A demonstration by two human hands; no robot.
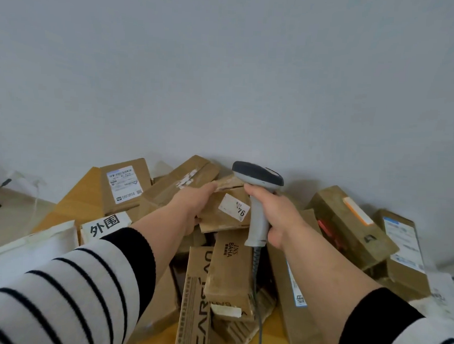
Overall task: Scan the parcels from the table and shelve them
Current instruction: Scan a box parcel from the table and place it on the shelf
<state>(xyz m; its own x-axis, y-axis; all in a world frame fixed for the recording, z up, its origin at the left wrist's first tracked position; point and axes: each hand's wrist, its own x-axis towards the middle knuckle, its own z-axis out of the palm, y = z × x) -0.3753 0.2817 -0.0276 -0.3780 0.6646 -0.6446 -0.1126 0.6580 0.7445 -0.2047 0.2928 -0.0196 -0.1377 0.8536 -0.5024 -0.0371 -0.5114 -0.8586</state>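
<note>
Two hands work above the worktop [76,201]: the right hand [276,213] grips the scanner [258,199], the left hand [193,204] holds a small box [226,211] atop the pile (probably light, stiff cardboard); hold it by its edges, label showing.

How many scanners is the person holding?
1. A grey handheld barcode scanner with a dark head is gripped in the right hand, above the pile of brown cardboard parcels. Others could lie hidden under the pile.
</note>
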